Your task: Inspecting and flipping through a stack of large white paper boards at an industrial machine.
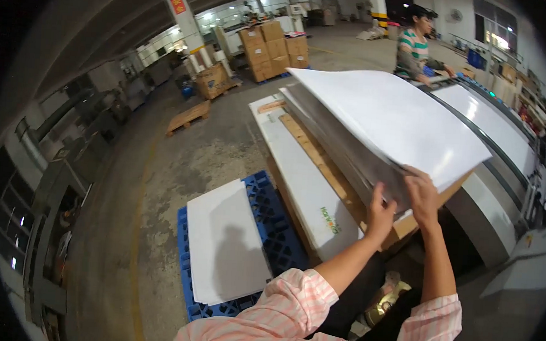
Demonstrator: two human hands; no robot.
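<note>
A large stack of glossy white sheets (407,116) spreads in front of me, its upper sheets bowed and lifted along the left side. My right hand (423,195) is closed over the near corner of these sheets, fingers curled on the top surface. Just left of it, my left hand (380,219) is beside the near edge, thumb raised and apart from the fingers, with nothing plainly gripped. Beneath the lifted sheets lie a wooden strip (315,149) and a long white board (297,184) with a printed mark.
A lower stack of white sheets (225,242) rests on a blue plastic pallet (276,217) at my left. A machine with dark rails (475,130) stands at the right, where another person (413,48) works. Farther back are cardboard boxes (264,51) and a wooden pallet (189,116).
</note>
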